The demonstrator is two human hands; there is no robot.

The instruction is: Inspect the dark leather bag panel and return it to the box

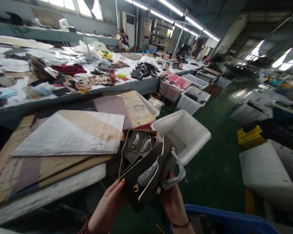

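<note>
Nearest the camera, the left hand (107, 208) and the right hand (173, 203) are both clamped on a small dark brown handbag (146, 175), one at each lower corner, holding it up above the green floor (210, 169). The handbag is boxy, of smooth leather-like material with pale edges, and it carries gold rings and studs on its front. Its handle is wrapped in clear plastic film, and the metal fittings on the upper flaps have the same wrapping. The mouth of the handbag stands open, showing folded inner panels.

Just below the hands runs the curved rim of a blue plastic bin (224, 217); what is in it cannot be told.

Behind the handbag sits a white rectangular tub (197, 128), shallow and smooth-walled, with nothing visible inside. To the left, flat sheets of cardboard (63, 165) carry a stack of textured white and beige fabric pieces (70, 133), cut in angular shapes.

Farther back are two more white crates (192, 100), one holding dark items, and a perforated basket (169, 92) with pink sheets on top. A long table (127, 87) is strewn with leather scraps, dark straps and small bottles. At the far end a person (124, 39) sits by the wall.
</note>
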